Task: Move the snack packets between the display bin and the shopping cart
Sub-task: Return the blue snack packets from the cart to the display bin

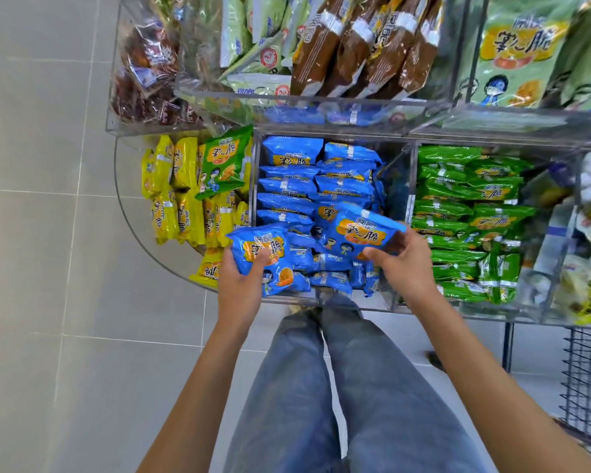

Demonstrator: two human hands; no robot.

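Observation:
A clear display bin (398, 172) in the middle holds several blue snack packets (289, 186) in stacked rows. My left hand (241, 279) grips one blue packet (265, 256) over the bin's front left corner. My right hand (405, 264) grips a second blue packet (362, 232) by its lower edge, tilted above the front of the pile. The shopping cart (587, 380) shows as black wire mesh at the lower right edge; its inside is hidden.
Yellow packets (181, 192) with one green packet (224, 162) on top fill the left compartment. Green packets (468, 213) fill the right one. An upper shelf (321, 100) holds brown and pale green bags. My legs stand on grey floor tiles (48, 268).

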